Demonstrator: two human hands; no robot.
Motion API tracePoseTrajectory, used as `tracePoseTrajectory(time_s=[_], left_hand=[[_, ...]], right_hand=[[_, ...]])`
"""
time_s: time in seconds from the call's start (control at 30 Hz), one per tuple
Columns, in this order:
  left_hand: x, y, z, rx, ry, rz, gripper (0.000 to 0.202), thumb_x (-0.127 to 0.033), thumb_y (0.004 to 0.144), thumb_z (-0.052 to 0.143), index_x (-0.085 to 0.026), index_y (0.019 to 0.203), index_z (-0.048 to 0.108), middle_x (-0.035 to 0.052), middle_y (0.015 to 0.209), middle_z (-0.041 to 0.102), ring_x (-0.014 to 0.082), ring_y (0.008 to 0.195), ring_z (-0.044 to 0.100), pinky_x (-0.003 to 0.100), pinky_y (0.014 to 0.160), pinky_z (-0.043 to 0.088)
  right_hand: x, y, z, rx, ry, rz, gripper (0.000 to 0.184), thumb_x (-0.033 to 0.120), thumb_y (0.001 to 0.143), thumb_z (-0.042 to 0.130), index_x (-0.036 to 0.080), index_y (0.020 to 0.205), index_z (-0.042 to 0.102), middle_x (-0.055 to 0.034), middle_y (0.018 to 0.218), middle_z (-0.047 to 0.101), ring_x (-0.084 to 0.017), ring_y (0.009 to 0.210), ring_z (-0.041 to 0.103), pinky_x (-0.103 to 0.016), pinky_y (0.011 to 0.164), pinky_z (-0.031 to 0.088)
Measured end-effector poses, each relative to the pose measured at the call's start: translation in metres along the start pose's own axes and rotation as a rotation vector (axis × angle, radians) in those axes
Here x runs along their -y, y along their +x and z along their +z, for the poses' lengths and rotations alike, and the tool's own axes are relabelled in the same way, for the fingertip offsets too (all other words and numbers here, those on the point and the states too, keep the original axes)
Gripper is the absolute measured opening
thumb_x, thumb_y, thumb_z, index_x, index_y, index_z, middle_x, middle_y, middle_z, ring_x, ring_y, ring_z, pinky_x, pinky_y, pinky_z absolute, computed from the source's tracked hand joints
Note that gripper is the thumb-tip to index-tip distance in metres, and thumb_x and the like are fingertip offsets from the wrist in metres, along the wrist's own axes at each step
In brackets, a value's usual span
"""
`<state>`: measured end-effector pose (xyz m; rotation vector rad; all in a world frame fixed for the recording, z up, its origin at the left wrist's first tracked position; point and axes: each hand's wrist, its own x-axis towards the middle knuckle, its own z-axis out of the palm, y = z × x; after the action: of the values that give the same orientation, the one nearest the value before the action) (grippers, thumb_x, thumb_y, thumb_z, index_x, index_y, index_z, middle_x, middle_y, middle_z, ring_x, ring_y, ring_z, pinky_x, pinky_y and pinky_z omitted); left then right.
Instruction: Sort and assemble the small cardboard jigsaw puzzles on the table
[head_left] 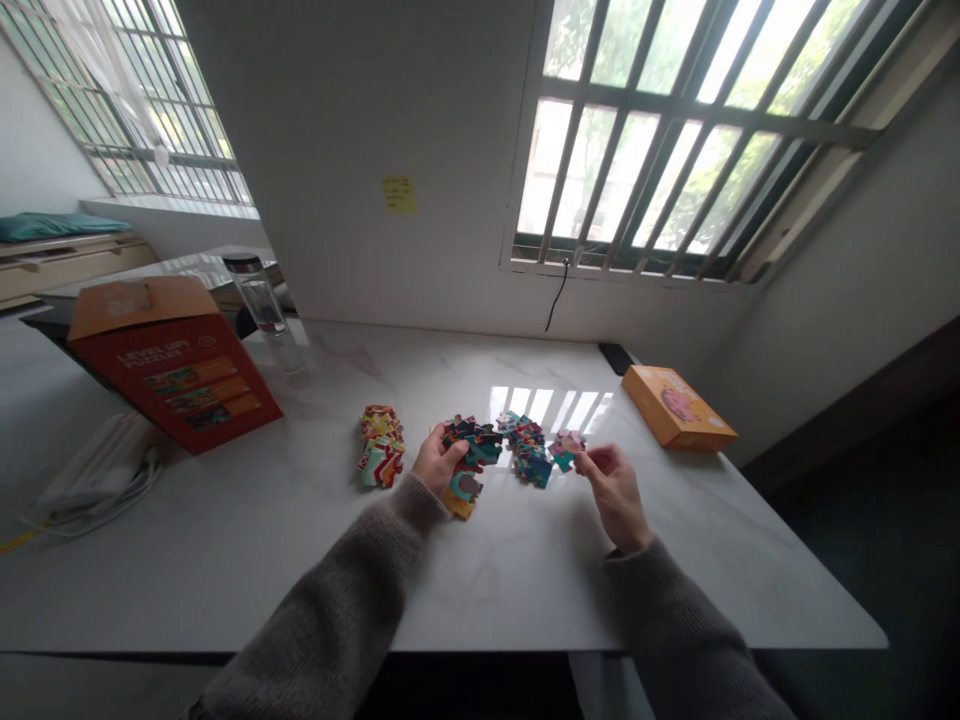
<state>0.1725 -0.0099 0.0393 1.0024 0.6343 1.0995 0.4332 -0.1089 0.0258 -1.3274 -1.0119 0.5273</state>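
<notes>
The tabletop (495,590) looks glossy, the puzzle pieces (382,455) cardboard.

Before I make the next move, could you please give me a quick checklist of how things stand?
1. Left hand gripping dark puzzle pieces: ok.
2. Right hand at the pink-and-teal pieces: ok, thumb and fingertip pinched at their edge.
3. Pink-and-teal pieces lifted off the table: cannot tell.
4. Red-and-yellow pile apart from the left hand: ok.
5. Orange box apart from the right hand: ok.
6. Glass bottle standing away from both hands: ok.
</notes>
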Motion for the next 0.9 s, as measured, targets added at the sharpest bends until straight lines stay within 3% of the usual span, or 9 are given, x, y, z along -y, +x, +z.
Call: tracePoseTrajectory(time_s=[0.1,0.2,0.37,0.47,0.6,0.7,0.8,0.9], left_hand=[[0.001,0.000,0.000,0.004,0.007,0.003,0.051,-0.040,0.067,0.079,-0.017,0.097,0.046,0.0017,0.081,0.068,0.0167,0.059,0.069,0.028,0.050,0.058],[0.002,-0.001,0.000,0.017,0.028,-0.002,0.052,-0.041,0.067,0.079,-0.017,0.098,0.046,0.0015,0.081,0.068,0.0167,0.057,0.068,0.028,0.048,0.057],[0.003,-0.001,-0.001,0.028,0.039,-0.007,0.053,-0.042,0.067,0.080,-0.017,0.098,0.045,0.0014,0.079,0.068,0.0169,0.055,0.068,0.029,0.048,0.058],[0.003,-0.002,0.000,0.029,0.024,-0.009,0.052,-0.040,0.067,0.080,-0.017,0.100,0.046,0.0021,0.082,0.068,0.0173,0.058,0.069,0.029,0.049,0.058],[0.003,-0.003,0.001,0.046,0.043,-0.024,0.051,-0.039,0.069,0.079,-0.016,0.102,0.048,0.0036,0.084,0.069,0.0184,0.059,0.070,0.030,0.050,0.059],[0.002,-0.003,0.002,0.051,0.047,-0.032,0.053,-0.040,0.068,0.079,-0.016,0.104,0.048,0.0042,0.085,0.070,0.0198,0.061,0.071,0.031,0.051,0.059],[0.003,-0.004,0.002,0.060,0.048,-0.043,0.057,-0.041,0.067,0.081,-0.016,0.106,0.047,0.0058,0.086,0.071,0.0209,0.062,0.071,0.034,0.053,0.060],[0.004,-0.004,0.003,0.065,0.043,-0.050,0.060,-0.043,0.067,0.081,-0.015,0.108,0.048,0.0074,0.087,0.072,0.0220,0.064,0.072,0.036,0.055,0.061]], right_hand=[[-0.012,-0.004,-0.024,-0.019,-0.247,-0.009,0.042,0.057,0.077,0.072,0.019,0.089,0.058,-0.0032,0.077,0.066,-0.018,0.068,0.060,-0.032,0.063,0.046],[-0.021,-0.009,-0.036,0.043,-0.506,-0.001,0.038,0.058,0.081,0.064,0.020,0.082,0.058,-0.0041,0.074,0.066,-0.019,0.065,0.058,-0.032,0.062,0.042],[-0.020,-0.016,-0.036,0.073,-0.956,-0.040,0.026,0.045,0.085,0.054,0.022,0.076,0.060,-0.0014,0.066,0.064,-0.021,0.070,0.057,-0.032,0.068,0.033],[-0.016,-0.019,-0.035,0.122,-1.075,-0.053,0.023,0.042,0.086,0.053,0.023,0.080,0.062,0.0002,0.062,0.060,-0.022,0.074,0.056,-0.032,0.070,0.029],[-0.014,-0.019,-0.034,0.110,-1.026,-0.121,0.023,0.040,0.089,0.051,0.022,0.081,0.061,-0.0008,0.068,0.059,-0.021,0.074,0.055,-0.032,0.071,0.031],[-0.008,-0.019,-0.025,0.066,-0.864,-0.271,0.017,0.032,0.089,0.050,0.020,0.086,0.061,-0.0033,0.077,0.060,-0.021,0.077,0.056,-0.035,0.075,0.036],[0.009,-0.023,-0.002,0.140,-0.663,-0.412,0.014,0.026,0.092,0.048,0.020,0.096,0.061,-0.0058,0.086,0.062,-0.022,0.083,0.057,-0.037,0.080,0.042],[0.034,-0.026,0.031,0.264,-0.482,-0.454,0.018,0.026,0.094,0.050,0.023,0.109,0.060,-0.0061,0.091,0.063,-0.022,0.086,0.058,-0.037,0.081,0.045]])
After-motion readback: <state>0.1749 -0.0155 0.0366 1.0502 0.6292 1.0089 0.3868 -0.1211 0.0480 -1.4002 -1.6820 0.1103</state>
